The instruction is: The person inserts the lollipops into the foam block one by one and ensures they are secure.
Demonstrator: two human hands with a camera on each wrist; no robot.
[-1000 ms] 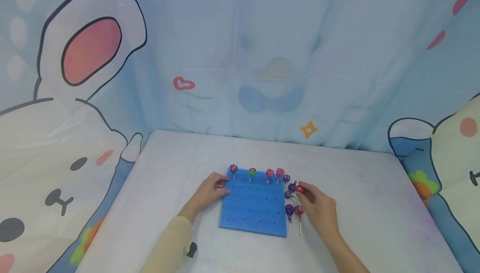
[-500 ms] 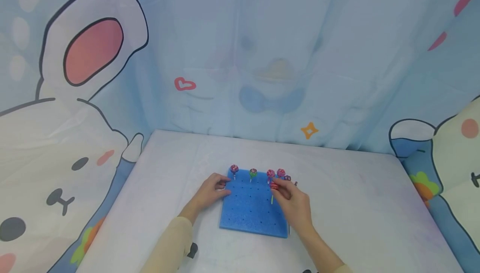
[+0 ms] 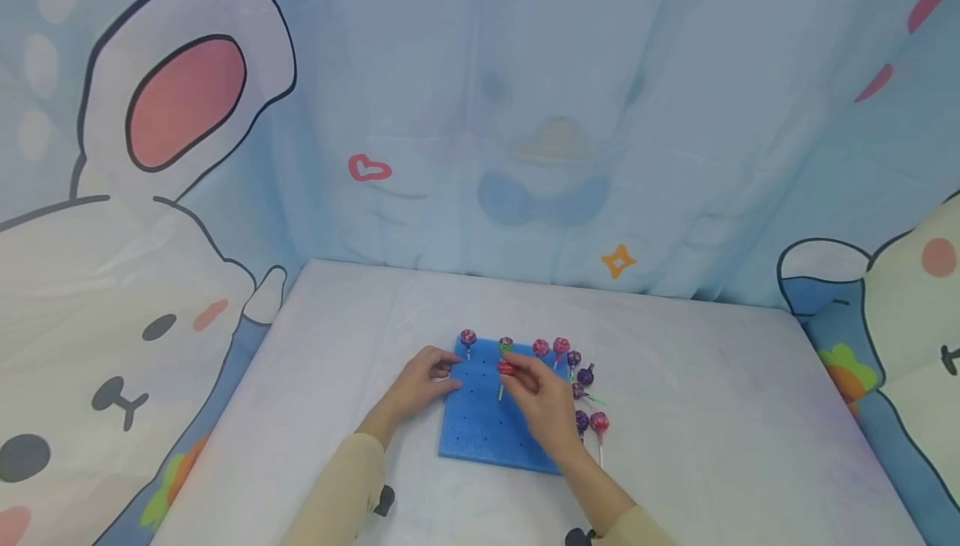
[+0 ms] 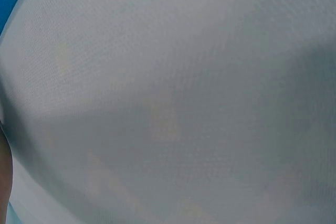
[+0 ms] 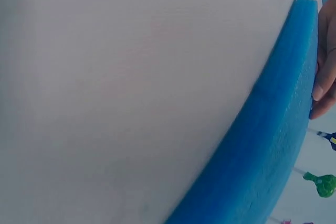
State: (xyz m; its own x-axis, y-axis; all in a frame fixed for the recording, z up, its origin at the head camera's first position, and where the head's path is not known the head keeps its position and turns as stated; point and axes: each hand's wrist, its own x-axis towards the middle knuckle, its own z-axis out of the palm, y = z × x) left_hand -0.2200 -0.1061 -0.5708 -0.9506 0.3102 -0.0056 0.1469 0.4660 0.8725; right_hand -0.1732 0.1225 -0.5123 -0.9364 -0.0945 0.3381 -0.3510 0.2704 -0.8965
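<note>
A blue foam board (image 3: 480, 425) with rows of small holes lies on the white table. My right hand (image 3: 551, 408) is over it, pinching a red-wrapped lollipop (image 3: 506, 368) by the head, its yellow-green stick pointing down. Whether the stick tip touches the board cannot be told. My left hand (image 3: 422, 383) rests its fingertips at the board's left edge. Along the far edge stand a dark red lollipop (image 3: 468, 336), a green one (image 3: 506, 343) and two pink ones, one of them at the corner (image 3: 561, 346). The right wrist view catches the board's side (image 5: 252, 129) and the left hand's fingers (image 5: 326, 80).
Beside the board's right edge lie several loose lollipops, among them a purple one (image 3: 586, 375) and a red one (image 3: 599, 422) with a white stick. The table (image 3: 712, 413) extends to both sides; a printed cloth backdrop (image 3: 420, 96) hangs behind it.
My right hand has picked up the red lollipop from the loose ones at the right and carried it left across the board, behind the far row's green one. The left hand stays put.
</note>
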